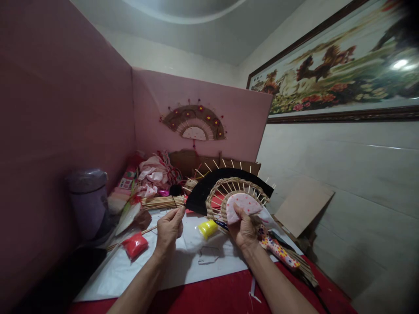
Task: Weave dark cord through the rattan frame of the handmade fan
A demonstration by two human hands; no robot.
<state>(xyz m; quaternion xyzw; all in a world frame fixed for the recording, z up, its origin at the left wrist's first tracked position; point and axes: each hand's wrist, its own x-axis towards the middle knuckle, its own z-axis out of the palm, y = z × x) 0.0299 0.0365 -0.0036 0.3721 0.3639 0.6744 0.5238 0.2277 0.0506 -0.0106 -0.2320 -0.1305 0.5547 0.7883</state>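
A half-round fan [203, 192] of black cloth, braided straw and thin sticks is held up over the table, its sticks poking out past the black edge. My right hand [244, 231] grips its spotted pink base [247, 205], thumb on the front. My left hand [170, 229] is closed in a pinch at the fan's lower left corner; what lies between those fingertips is too small to make out. Below the fan, between the hands, lies a yellow roll [207, 228].
A white sheet [183, 266] covers part of the red table. Left are a red packet [135, 245], a bundle of sticks [160, 202], pink cloth [155, 170] and a purple container [88, 205]. Flower-patterned cloth [281, 253] lies right. A finished-looking fan [196, 120] hangs behind.
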